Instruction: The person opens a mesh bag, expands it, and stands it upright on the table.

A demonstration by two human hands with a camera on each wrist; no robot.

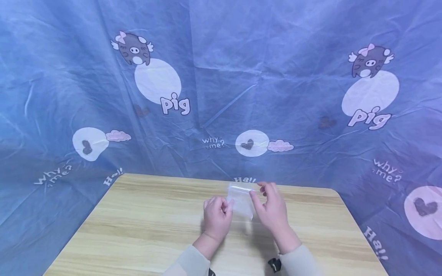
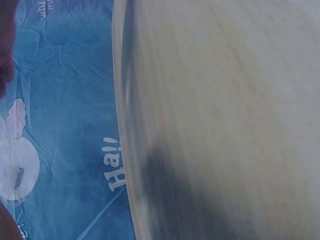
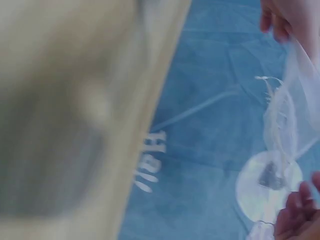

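A small clear plastic bag (image 1: 241, 202) is held up over the table, with a shiny band across its top. My left hand (image 1: 218, 216) pinches its left edge between thumb and curled fingers. To the right of the bag is my right hand (image 1: 272, 209), thumb and fingers apart, the thumb tip at the bag's edge. The right wrist view shows the bag (image 3: 302, 107) hanging from the left hand (image 3: 295, 20), while the right hand (image 3: 298, 215) has loosely bent fingers below it. White string-like strands (image 3: 274, 117) show at the bag; whether inside it I cannot tell.
The light wood-grain table (image 1: 148, 218) lies under both hands. A blue printed cloth (image 1: 221, 96) hangs behind it and along both sides, close to the table's far edge. Dark bands (image 1: 275, 264) sit at the wrists by the pale sleeves.
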